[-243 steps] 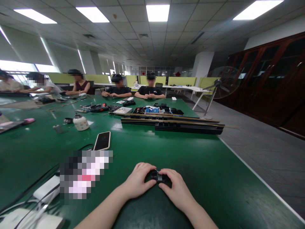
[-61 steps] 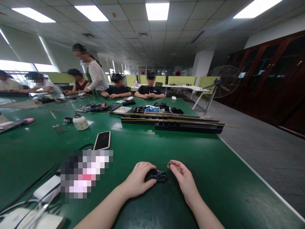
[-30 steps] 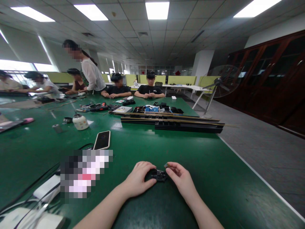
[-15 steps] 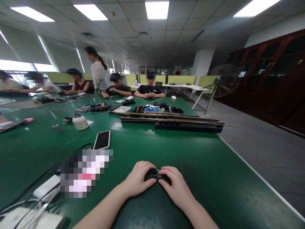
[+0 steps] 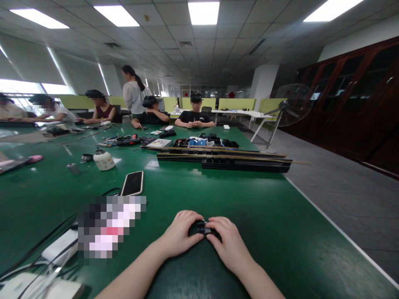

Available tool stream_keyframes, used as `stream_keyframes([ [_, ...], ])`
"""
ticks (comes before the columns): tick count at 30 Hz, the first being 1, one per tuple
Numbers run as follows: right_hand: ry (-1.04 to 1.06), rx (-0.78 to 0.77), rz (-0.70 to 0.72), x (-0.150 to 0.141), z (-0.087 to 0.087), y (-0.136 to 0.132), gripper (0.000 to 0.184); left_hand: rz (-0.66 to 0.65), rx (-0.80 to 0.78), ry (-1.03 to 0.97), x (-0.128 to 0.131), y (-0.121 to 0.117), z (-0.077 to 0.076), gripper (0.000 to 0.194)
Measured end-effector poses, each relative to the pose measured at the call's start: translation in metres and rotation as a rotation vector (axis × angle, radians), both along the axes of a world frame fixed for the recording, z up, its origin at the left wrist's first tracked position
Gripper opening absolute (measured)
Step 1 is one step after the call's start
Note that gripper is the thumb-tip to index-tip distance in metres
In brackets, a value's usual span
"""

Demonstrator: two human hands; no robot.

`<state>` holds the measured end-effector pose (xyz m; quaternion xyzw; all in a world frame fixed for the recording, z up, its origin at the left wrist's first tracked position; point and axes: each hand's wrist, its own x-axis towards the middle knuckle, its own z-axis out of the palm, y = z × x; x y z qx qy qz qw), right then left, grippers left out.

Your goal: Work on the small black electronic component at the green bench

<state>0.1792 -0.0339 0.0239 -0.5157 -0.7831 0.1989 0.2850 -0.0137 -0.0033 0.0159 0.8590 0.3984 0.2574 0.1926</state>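
If our left hand [image 5: 182, 229] and our right hand [image 5: 230, 236] press with unequal force, we judge that the small black part [image 5: 203, 228] could tilt or slip away from under the fingertips. Both hands are narrowly curved, each holding this part between thumb and fingers, from its two sides; the fingers cover its ends, so we cannot tell its full shape. The part is close to the near edge of the green counter [image 5: 181, 187], between our hands. Farther from this edge, to the left, lies a phone [image 5: 132, 183], and beyond it stands a white jar [image 5: 104, 160]. Toward the far edge lie black rails [image 5: 246, 165], which reach to the right edge.
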Motion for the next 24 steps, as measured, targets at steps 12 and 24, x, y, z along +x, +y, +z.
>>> stream_keyframes([
  [12, -0.002, 0.011, 0.004, 0.0006, -0.0009, 0.0002, 0.018, 0.011, 0.0, -0.005, 0.0006, -0.0007, 0.0018, 0.03],
  [24, -0.045, 0.047, 0.029, 0.0018, -0.0023, -0.0003, 0.019, 0.012, -0.012, -0.007, 0.0001, -0.001, 0.0018, 0.03],
])
